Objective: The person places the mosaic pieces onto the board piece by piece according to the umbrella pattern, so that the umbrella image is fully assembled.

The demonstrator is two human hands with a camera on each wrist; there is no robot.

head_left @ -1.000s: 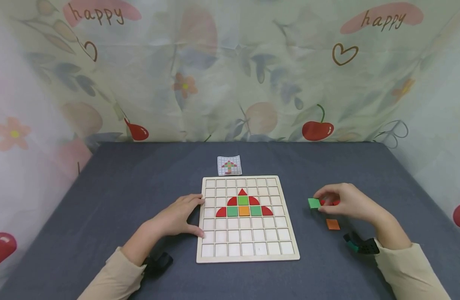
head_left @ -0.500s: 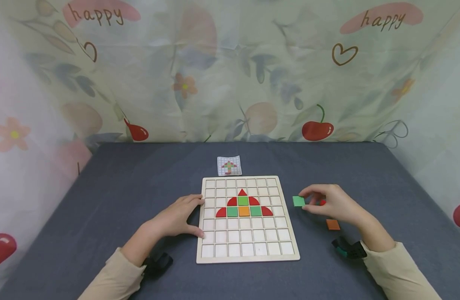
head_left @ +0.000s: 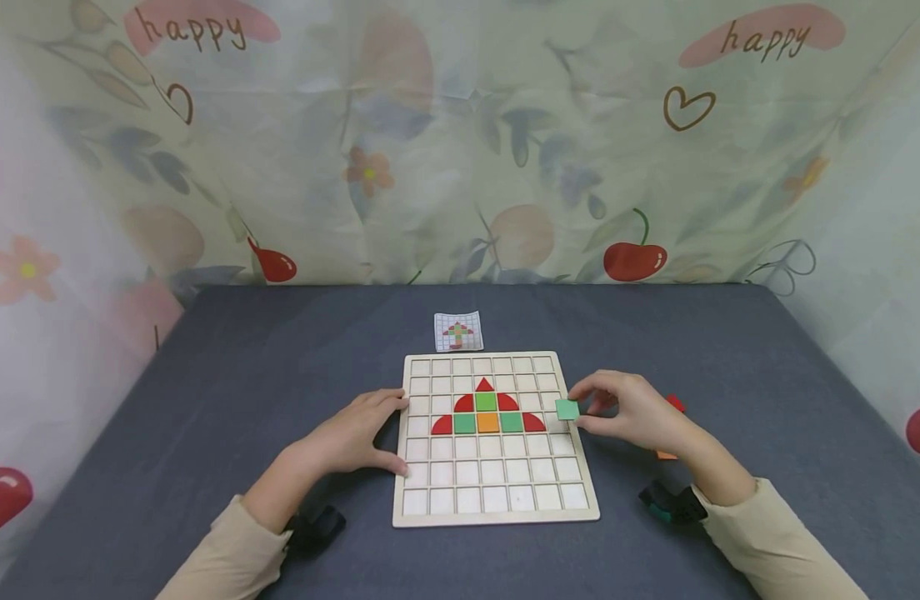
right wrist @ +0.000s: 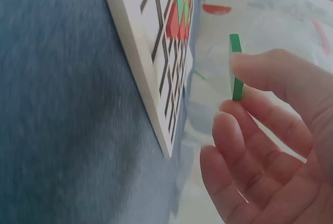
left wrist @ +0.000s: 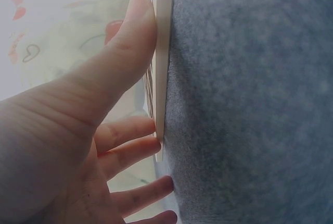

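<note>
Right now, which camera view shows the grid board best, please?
The head view: the grid board appears almost whole, seen from above. The left wrist view shows mainly its edge; the right wrist view shows part of it, steeply slanted.

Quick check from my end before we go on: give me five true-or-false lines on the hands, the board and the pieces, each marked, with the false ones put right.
1. The right hand pinches a green square tile. True.
2. That tile is already seated in the wooden grid board. False: the right wrist view shows it held apart from the board.
3. The left hand touches the left edge of the board. True.
4. The topmost tile on the board is an orange square. False: it is a red triangle.
5. The picture card lies beyond the board's far edge. True.
</note>
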